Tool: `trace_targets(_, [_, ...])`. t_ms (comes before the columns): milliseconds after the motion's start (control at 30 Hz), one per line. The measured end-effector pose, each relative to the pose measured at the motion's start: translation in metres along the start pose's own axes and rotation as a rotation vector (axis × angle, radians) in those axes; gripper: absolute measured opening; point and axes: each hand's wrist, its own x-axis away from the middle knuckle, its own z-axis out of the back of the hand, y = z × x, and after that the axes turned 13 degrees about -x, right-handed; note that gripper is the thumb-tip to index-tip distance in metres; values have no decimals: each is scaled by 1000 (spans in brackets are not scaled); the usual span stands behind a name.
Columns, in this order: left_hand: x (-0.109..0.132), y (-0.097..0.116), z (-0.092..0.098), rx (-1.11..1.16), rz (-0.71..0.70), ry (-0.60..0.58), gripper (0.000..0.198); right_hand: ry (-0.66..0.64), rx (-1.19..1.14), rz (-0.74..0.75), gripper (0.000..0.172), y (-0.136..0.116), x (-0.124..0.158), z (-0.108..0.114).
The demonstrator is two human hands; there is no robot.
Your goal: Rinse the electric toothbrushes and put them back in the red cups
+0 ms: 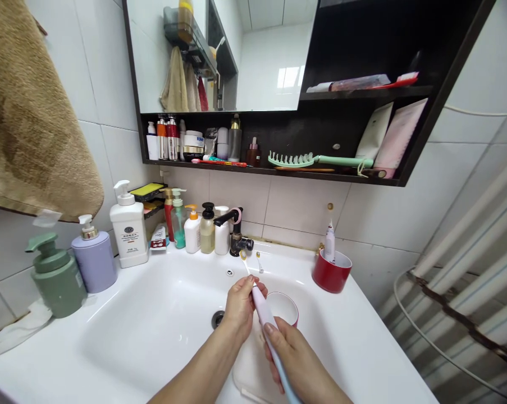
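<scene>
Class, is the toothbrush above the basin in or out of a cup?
Out: left hand holds the toothbrush near its head; right hand, its handle.

white pump bottle [128,220]: dark round emblem [129,229], print illegible | red-white packet [158,238]: lettering illegible | jar [193,145]: label illegible

White tiled walls [388,207] | dark wall cabinet [295,132] | mirror [261,67] with bright reflection [290,77]

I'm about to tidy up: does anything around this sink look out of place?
Mildly, yes. A loose brush head sits near the faucet without a handle, and a half-hidden cup is down inside the basin, while the red cup stands on the counter.
</scene>
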Motion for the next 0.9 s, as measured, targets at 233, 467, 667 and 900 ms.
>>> trace_targets(233, [0,-1,0,10,-4,-1,11,-21,0,-2,25,0,1,2])
trace_targets(467, [0,-1,0,7,31,32,11,-92,-105,-95,29,-3,3,4])
trace_targets(667, [-2,-2,1,-5,61,57,8,-17,218,49,25,-5,5,13])
trace_targets(900, [-1,-9,-6,-10,45,55,9,-16,330,58,27,-13,8,23])
